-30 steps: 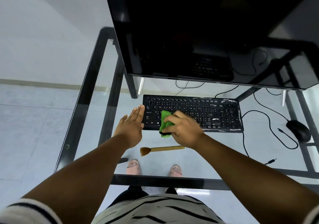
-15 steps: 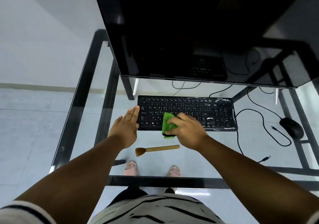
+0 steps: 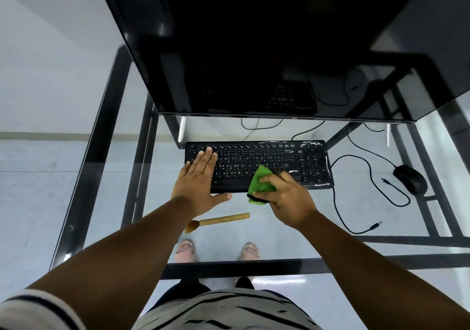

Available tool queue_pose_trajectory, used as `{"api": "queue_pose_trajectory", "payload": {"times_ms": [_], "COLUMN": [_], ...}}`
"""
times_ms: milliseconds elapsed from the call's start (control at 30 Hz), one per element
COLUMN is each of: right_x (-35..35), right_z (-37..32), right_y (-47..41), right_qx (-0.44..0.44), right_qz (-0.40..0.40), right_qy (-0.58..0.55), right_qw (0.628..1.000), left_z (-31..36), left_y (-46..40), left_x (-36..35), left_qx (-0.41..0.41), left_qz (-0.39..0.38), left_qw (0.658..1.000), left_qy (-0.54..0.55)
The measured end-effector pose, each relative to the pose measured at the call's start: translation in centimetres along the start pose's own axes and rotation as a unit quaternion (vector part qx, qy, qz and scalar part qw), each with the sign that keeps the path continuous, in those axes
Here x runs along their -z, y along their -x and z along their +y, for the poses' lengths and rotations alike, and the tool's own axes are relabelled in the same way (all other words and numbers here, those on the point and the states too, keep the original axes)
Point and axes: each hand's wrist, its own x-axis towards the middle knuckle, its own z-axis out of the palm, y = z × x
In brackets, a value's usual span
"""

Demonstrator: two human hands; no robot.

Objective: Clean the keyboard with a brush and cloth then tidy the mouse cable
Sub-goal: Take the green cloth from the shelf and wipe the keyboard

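Observation:
A black keyboard [image 3: 269, 159] lies on the glass desk under the monitor. My left hand [image 3: 199, 181] rests flat with fingers spread on the keyboard's left end. My right hand [image 3: 286, 200] grips a green cloth [image 3: 259, 186] pressed on the keyboard's front edge, right of the middle. A wooden brush [image 3: 221, 221] lies on the glass in front of the keyboard, bristles pointing left. The black mouse [image 3: 409, 178] sits at the right, and its cable [image 3: 356, 174] loops loosely across the glass between mouse and keyboard.
A large dark monitor [image 3: 254, 45] overhangs the desk's back. The glass desk [image 3: 106, 177] has a black metal frame, with a front bar [image 3: 254, 266] near my body. A loose cable plug [image 3: 376, 226] lies at the front right. My feet show through the glass.
My left hand moved from beside the keyboard's left edge onto its left keys. My right hand slid the green cloth rightward along the keyboard's front.

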Motion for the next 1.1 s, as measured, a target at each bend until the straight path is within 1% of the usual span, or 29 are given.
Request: {"api": "queue_pose_trajectory", "payload": {"times_ms": [100, 200, 333, 433, 567, 633, 800, 867, 967, 1100], "right_x": [0.2, 0.0, -0.4, -0.4, -0.1, 0.0, -0.7, -1.1, -1.1, -0.5], "right_z": [1.7, 1.5, -0.5, 0.0, 2.2, 2.2, -0.7, -1.4, -0.7, 2.0], "right_y": [1.7, 1.8, 0.0, 0.0, 1.7, 1.6, -0.8, -1.4, -0.6, 2.7], "right_qx": [-0.042, -0.053, -0.005, 0.015, 0.001, 0.001, 0.063, 0.070, 0.056, -0.027], "right_qz": [0.022, 0.044, 0.033, 0.021, 0.027, 0.031, 0.030, 0.027, 0.035, 0.068], "right_qy": [-0.014, -0.020, -0.001, 0.018, 0.029, 0.030, 0.039, 0.046, 0.052, 0.044], "right_qw": [0.999, 0.997, 0.999, 1.000, 0.999, 0.999, 0.997, 0.996, 0.996, 0.996], "left_z": [0.1, 0.2, 0.4, 0.5, 0.7, 0.7, 0.8, 0.8, 0.8, 0.9], "left_y": [-0.2, -0.1, -0.2, -0.2, -0.3, -0.3, -0.3, -0.2, -0.2, -0.1], "left_x": [-0.2, -0.3, -0.2, -0.2, -0.2, -0.2, -0.2, -0.2, -0.2, -0.2], "left_qx": [0.007, 0.010, 0.021, 0.026, 0.028, 0.031, 0.032, 0.034, 0.035, 0.037], "left_qz": [-0.007, -0.002, 0.001, 0.002, 0.005, 0.004, 0.008, 0.008, 0.009, 0.005], "left_qw": [1.000, 0.999, 0.999, 0.999, 0.999, 0.999, 0.999, 0.999, 0.999, 0.999], "left_qy": [-0.026, -0.031, -0.028, -0.029, -0.025, -0.029, -0.020, -0.020, -0.017, -0.025]}}
